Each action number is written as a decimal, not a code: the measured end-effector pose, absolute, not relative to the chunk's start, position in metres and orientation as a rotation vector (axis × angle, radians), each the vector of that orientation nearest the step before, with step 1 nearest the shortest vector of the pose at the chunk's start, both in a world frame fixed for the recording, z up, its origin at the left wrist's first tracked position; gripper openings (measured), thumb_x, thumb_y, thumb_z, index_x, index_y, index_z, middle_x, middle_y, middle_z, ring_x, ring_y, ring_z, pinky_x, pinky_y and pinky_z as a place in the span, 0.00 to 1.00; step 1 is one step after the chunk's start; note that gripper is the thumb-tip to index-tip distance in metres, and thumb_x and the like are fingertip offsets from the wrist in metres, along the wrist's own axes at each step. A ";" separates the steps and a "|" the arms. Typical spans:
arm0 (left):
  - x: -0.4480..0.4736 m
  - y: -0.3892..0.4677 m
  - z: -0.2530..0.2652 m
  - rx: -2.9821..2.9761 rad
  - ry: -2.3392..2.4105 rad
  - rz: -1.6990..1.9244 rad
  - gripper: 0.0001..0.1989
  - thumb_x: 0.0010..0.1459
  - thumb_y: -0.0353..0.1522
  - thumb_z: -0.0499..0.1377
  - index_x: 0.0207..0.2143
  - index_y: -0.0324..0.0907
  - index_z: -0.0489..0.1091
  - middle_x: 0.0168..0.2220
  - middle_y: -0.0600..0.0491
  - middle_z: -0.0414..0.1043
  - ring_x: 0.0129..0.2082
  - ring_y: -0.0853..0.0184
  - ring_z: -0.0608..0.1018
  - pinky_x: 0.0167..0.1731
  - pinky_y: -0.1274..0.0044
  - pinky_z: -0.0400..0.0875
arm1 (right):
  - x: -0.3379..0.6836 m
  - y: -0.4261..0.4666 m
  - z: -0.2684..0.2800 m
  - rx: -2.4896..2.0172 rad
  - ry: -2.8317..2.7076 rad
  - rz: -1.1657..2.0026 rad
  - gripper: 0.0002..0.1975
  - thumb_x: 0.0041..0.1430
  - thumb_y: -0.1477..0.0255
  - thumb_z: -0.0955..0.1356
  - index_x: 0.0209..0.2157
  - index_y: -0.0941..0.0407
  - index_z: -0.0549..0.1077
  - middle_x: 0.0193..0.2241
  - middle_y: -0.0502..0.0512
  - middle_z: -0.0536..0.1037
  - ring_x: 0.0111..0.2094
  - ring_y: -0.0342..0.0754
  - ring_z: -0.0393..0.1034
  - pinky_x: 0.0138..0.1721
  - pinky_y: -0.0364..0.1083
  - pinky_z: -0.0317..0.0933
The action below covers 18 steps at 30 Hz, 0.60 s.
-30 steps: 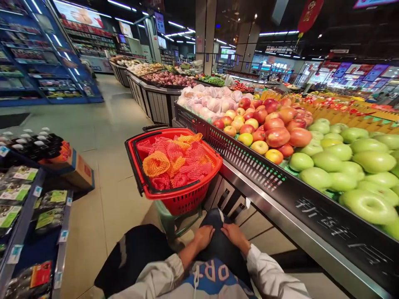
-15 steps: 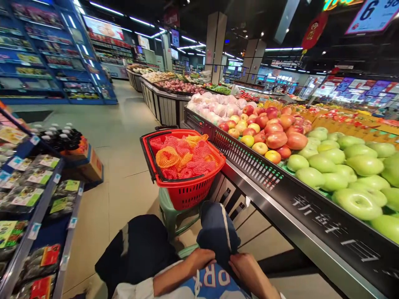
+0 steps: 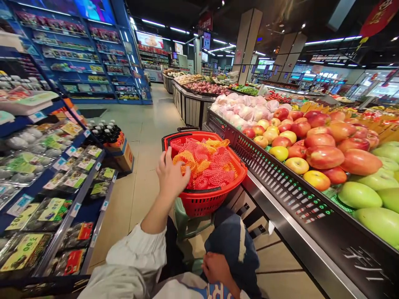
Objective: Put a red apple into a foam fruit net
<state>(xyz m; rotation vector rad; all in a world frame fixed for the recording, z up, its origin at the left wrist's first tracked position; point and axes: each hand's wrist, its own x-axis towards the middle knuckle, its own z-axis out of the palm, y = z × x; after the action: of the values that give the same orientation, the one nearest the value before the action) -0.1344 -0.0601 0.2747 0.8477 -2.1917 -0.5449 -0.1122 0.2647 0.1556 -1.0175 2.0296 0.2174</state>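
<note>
A: Two hands are in view. Where is each one?

B: The left hand point(image 3: 170, 176) is raised over the near rim of the red basket point(image 3: 205, 199). Its fingers point(image 3: 168, 160) are curled loosely at the orange foam net point(image 3: 185, 159). I cannot tell if the grip really closes on the net or only touches it.

A: And the right hand point(image 3: 218, 268)?

B: It rests low, on the blue trousers at the knee point(image 3: 233, 245). The grip there looks loose; the fingers are mostly hidden, so I cannot tell more.

A: What is inside the basket?

B: Many foam nets point(image 3: 215, 170), red and orange, fill it almost to the rim. The basket stands on a green stool point(image 3: 183, 218), just beside the fruit display point(image 3: 280, 182).

A: What lies on the display?

B: Red apples point(image 3: 324, 155) in the middle, green apples point(image 3: 360, 195) nearer the right edge, and fruit wrapped in white nets point(image 3: 243, 108) farther back.

A: And on the left side?

B: A blue shelf point(image 3: 67, 214) with packed goods, and dark bottles point(image 3: 106, 133) in a carton on the floor.
</note>
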 end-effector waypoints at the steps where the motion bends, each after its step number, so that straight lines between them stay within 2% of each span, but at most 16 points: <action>1: -0.136 -0.074 0.272 1.008 -2.290 -0.562 0.09 0.69 0.31 0.71 0.40 0.33 0.80 0.76 0.35 0.56 0.77 0.36 0.56 0.72 0.38 0.51 | -0.112 0.261 0.152 -1.017 2.004 0.234 0.17 0.76 0.71 0.68 0.58 0.65 0.81 0.56 0.68 0.79 0.57 0.68 0.77 0.60 0.61 0.72; 3: -0.131 -0.084 0.271 1.018 -2.308 -0.590 0.08 0.70 0.30 0.71 0.48 0.35 0.79 0.58 0.40 0.77 0.67 0.41 0.73 0.69 0.35 0.57 | -0.115 0.261 0.147 -1.005 2.012 0.215 0.16 0.78 0.69 0.66 0.57 0.61 0.81 0.55 0.64 0.79 0.56 0.65 0.78 0.59 0.60 0.72; 4: -0.125 -0.078 0.273 0.852 -2.190 -0.549 0.09 0.69 0.27 0.70 0.50 0.36 0.77 0.59 0.42 0.77 0.64 0.44 0.77 0.65 0.41 0.67 | -0.117 0.265 0.143 -0.971 2.042 0.194 0.14 0.78 0.67 0.67 0.54 0.59 0.81 0.54 0.61 0.79 0.56 0.62 0.78 0.58 0.56 0.72; 6: -0.107 -0.049 0.279 0.529 -1.876 -0.410 0.08 0.78 0.30 0.61 0.55 0.36 0.73 0.61 0.41 0.76 0.61 0.51 0.79 0.62 0.53 0.73 | -0.121 0.280 0.127 -0.909 2.121 0.074 0.11 0.78 0.70 0.65 0.49 0.58 0.79 0.49 0.57 0.80 0.50 0.54 0.79 0.52 0.50 0.68; 7: -0.098 -0.025 0.281 0.437 -1.735 -0.355 0.08 0.75 0.25 0.64 0.54 0.34 0.73 0.60 0.41 0.76 0.57 0.59 0.81 0.59 0.66 0.76 | -0.123 0.291 0.116 -0.855 2.140 -0.021 0.09 0.76 0.69 0.67 0.47 0.59 0.78 0.48 0.58 0.79 0.50 0.51 0.78 0.50 0.47 0.65; 8: -0.089 0.002 0.280 0.320 -1.643 -0.330 0.08 0.68 0.19 0.67 0.48 0.32 0.74 0.51 0.45 0.78 0.52 0.64 0.81 0.54 0.74 0.77 | -0.125 0.303 0.104 -0.824 2.158 -0.369 0.18 0.75 0.62 0.63 0.41 0.62 0.76 0.41 0.63 0.78 0.40 0.50 0.75 0.43 0.46 0.62; 9: -0.082 0.032 0.274 0.183 -1.709 -0.422 0.07 0.69 0.19 0.66 0.43 0.34 0.72 0.48 0.49 0.78 0.48 0.66 0.81 0.53 0.75 0.78 | -0.128 0.316 0.093 -0.703 2.055 -0.807 0.33 0.70 0.43 0.60 0.40 0.62 0.73 0.34 0.65 0.75 0.31 0.49 0.69 0.34 0.46 0.56; 10: -0.076 0.063 0.263 0.054 -1.757 -0.630 0.06 0.74 0.21 0.62 0.42 0.36 0.69 0.46 0.50 0.78 0.46 0.67 0.82 0.48 0.76 0.79 | -0.131 0.330 0.085 -0.558 1.888 -1.164 0.44 0.68 0.32 0.61 0.51 0.63 0.75 0.45 0.71 0.77 0.38 0.53 0.74 0.38 0.47 0.64; 11: -0.072 0.093 0.247 -0.072 -1.839 -0.895 0.05 0.80 0.25 0.57 0.45 0.40 0.69 0.46 0.52 0.79 0.44 0.68 0.82 0.45 0.76 0.80 | -0.134 0.342 0.081 -0.409 1.723 -1.504 0.41 0.71 0.35 0.64 0.62 0.56 0.75 0.61 0.70 0.74 0.52 0.54 0.77 0.51 0.50 0.71; 12: -0.068 0.122 0.228 -0.121 -1.902 -1.079 0.10 0.83 0.32 0.56 0.43 0.42 0.71 0.47 0.53 0.80 0.43 0.68 0.82 0.46 0.74 0.80 | -0.138 0.353 0.082 -0.240 1.499 -1.885 0.29 0.69 0.42 0.72 0.62 0.42 0.78 0.65 0.58 0.75 0.61 0.52 0.77 0.65 0.53 0.69; 13: -0.065 0.147 0.207 -0.178 -1.941 -1.159 0.13 0.84 0.36 0.54 0.45 0.42 0.73 0.46 0.52 0.81 0.40 0.67 0.83 0.40 0.75 0.80 | -0.143 0.361 0.089 -0.316 1.370 -2.039 0.21 0.73 0.49 0.70 0.64 0.32 0.78 0.66 0.52 0.75 0.66 0.50 0.73 0.71 0.54 0.62; 14: -0.062 0.168 0.185 -0.207 -1.931 -1.216 0.10 0.82 0.33 0.54 0.49 0.42 0.75 0.45 0.51 0.81 0.39 0.66 0.84 0.39 0.75 0.81 | -0.148 0.368 0.100 -0.515 1.367 -1.936 0.29 0.72 0.54 0.72 0.71 0.27 0.71 0.71 0.53 0.70 0.75 0.52 0.61 0.77 0.58 0.53; 15: -0.059 0.184 0.164 -0.234 -1.941 -1.313 0.11 0.75 0.25 0.57 0.52 0.43 0.76 0.45 0.51 0.81 0.40 0.66 0.84 0.41 0.75 0.82 | -0.154 0.371 0.116 -0.567 1.574 -1.792 0.30 0.67 0.58 0.77 0.69 0.30 0.75 0.69 0.55 0.72 0.64 0.56 0.74 0.66 0.58 0.69; 16: -0.057 0.195 0.146 -0.151 -1.957 -1.467 0.21 0.67 0.17 0.54 0.54 0.43 0.75 0.49 0.50 0.79 0.44 0.65 0.83 0.45 0.74 0.82 | -0.160 0.373 0.133 -0.574 1.837 -1.782 0.16 0.66 0.57 0.77 0.52 0.45 0.85 0.49 0.62 0.80 0.50 0.55 0.80 0.53 0.53 0.74; 17: -0.055 0.200 0.131 -0.109 -1.920 -1.593 0.21 0.68 0.15 0.53 0.55 0.42 0.73 0.51 0.50 0.78 0.48 0.66 0.83 0.47 0.74 0.81 | -0.165 0.374 0.149 -0.558 1.985 -1.644 0.21 0.63 0.55 0.79 0.40 0.60 0.83 0.36 0.66 0.78 0.36 0.51 0.75 0.39 0.47 0.69; 18: -0.054 0.201 0.119 -0.062 -1.906 -1.660 0.17 0.73 0.19 0.54 0.54 0.43 0.75 0.51 0.50 0.77 0.48 0.66 0.82 0.49 0.73 0.80 | -0.169 0.373 0.164 -0.512 2.096 -1.499 0.29 0.58 0.50 0.80 0.37 0.64 0.78 0.35 0.66 0.76 0.35 0.49 0.70 0.39 0.46 0.64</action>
<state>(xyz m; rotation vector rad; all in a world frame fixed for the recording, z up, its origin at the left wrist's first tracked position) -0.0536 0.2007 0.1189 -0.0617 -1.9063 -1.6600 -0.1687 0.3735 0.1639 -0.5122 2.0962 -1.4987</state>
